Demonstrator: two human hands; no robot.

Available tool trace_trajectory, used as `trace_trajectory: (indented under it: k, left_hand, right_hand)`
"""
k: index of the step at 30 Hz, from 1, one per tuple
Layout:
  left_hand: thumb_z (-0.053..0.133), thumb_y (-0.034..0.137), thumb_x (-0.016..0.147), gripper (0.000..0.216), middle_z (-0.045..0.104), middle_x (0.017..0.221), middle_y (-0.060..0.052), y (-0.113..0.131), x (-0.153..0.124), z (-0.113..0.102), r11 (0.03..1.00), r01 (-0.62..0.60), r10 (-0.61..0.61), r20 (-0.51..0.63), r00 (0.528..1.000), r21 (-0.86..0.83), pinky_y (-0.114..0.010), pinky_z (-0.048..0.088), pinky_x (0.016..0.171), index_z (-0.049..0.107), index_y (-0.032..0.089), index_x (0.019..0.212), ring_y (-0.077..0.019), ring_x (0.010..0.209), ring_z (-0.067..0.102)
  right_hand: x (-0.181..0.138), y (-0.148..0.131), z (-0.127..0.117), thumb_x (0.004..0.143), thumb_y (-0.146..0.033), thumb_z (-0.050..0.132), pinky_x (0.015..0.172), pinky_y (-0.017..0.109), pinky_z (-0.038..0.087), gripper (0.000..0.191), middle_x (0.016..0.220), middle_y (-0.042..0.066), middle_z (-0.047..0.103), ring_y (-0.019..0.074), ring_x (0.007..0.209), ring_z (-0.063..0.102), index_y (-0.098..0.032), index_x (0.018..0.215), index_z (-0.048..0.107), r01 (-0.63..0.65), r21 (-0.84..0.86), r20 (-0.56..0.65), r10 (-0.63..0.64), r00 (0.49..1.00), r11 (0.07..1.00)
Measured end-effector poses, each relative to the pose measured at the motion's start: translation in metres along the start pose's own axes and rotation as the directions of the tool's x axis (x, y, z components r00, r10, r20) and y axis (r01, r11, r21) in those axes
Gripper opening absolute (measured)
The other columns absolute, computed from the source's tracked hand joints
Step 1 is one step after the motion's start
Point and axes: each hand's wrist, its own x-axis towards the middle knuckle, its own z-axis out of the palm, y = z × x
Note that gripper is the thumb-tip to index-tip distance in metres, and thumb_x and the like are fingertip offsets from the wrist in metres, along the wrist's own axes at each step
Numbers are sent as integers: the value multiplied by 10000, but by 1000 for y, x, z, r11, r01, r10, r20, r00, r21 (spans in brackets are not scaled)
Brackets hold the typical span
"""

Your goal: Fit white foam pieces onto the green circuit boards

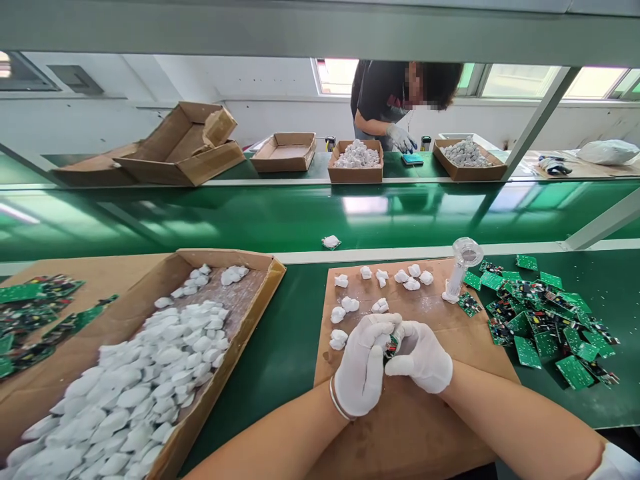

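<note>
Both my hands wear white gloves and meet over a brown cardboard sheet [400,427]. My left hand [361,363] and my right hand [420,357] are closed together on a small green circuit board [391,346], which is mostly hidden between the fingers. Several white putty-like lumps [380,305] lie on the sheet just beyond my hands. A clear plastic stand [461,267] is upright at the sheet's far right corner.
A cardboard box [235,313] of white shell pieces sits at left. Green circuit boards [545,320] are heaped at right, more at far left [30,313]. Across the green conveyor belt [280,217] another person's gloved hand [401,139] works among cardboard boxes.
</note>
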Motion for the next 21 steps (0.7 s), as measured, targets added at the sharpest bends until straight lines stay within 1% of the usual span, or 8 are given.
trace_trajectory:
  k: [2, 4, 7, 9, 12, 14, 17, 21]
  left_hand:
    - [299, 232, 982, 341, 513, 1294, -138, -1, 0, -3, 997, 1, 0, 11, 1000, -82, -483, 474, 962, 496, 208, 1260, -268, 1186, 518]
    - [321, 324, 979, 368, 495, 1314, -157, -2, 3, -7, 992, -35, 41, 47, 998, -124, -523, 461, 972, 482, 197, 1285, -300, 1201, 507]
    - [450, 443, 927, 487, 490, 1311, -181, -2, 11, -13, 989, -139, 145, 127, 981, -55, -537, 472, 938, 415, 195, 1345, -327, 1182, 510]
    - [519, 431, 905, 522, 521, 1267, -173, -2, 17, -15, 977, -210, 202, 171, 964, 33, -514, 489, 900, 376, 218, 1360, -306, 1136, 535]
    - [506, 425, 921, 517, 555, 1208, -156, -1, 22, -15, 949, -295, 270, 199, 942, 111, -502, 494, 875, 336, 242, 1373, -269, 1055, 570]
    - [510, 423, 923, 517, 570, 1186, -144, -1, 23, -14, 944, -306, 281, 182, 942, 125, -489, 503, 865, 327, 250, 1374, -254, 1029, 581]
    - [583, 413, 880, 533, 592, 1153, -128, -2, 24, -16, 947, -298, 278, 162, 947, 120, -472, 517, 846, 364, 254, 1339, -252, 1017, 590]
    - [617, 273, 790, 585, 611, 1127, -124, -2, 26, -22, 945, -299, 269, 204, 941, 131, -479, 522, 841, 389, 230, 1327, -250, 981, 598]
  right_hand:
    - [0, -2, -1, 475, -166, 883, 644, 280, 451, 369, 680, -12, 615, 134, 654, 549, -158, 588, 533, -6, 40, 47, 4, 999, 999]
    - [2, -5, -2, 516, -194, 878, 642, 286, 446, 353, 685, 0, 630, 136, 646, 547, -160, 611, 540, -13, 83, 110, 3, 994, 996]
    - [5, -9, -3, 600, -313, 854, 647, 298, 436, 323, 671, 16, 614, 149, 654, 538, -152, 634, 576, -12, 77, 234, -7, 972, 997]
    - [7, -10, -4, 627, -366, 836, 665, 310, 439, 317, 658, 19, 588, 164, 678, 537, -139, 656, 618, -9, 44, 299, -4, 954, 999]
    - [8, -11, -5, 664, -353, 807, 679, 316, 439, 278, 647, 20, 566, 173, 696, 527, -128, 675, 645, -12, 28, 332, 2, 943, 1000]
    - [8, -12, -6, 680, -338, 785, 684, 318, 431, 257, 644, 23, 556, 179, 704, 526, -126, 674, 641, -23, 44, 345, 6, 938, 999]
    - [8, -12, -6, 671, -324, 778, 719, 319, 416, 245, 664, 31, 549, 189, 742, 524, -119, 679, 643, -50, 56, 367, 26, 930, 997]
    - [5, -15, -3, 715, -342, 728, 712, 308, 402, 240, 694, 33, 536, 176, 734, 502, -129, 669, 629, -128, 153, 371, 64, 926, 980]
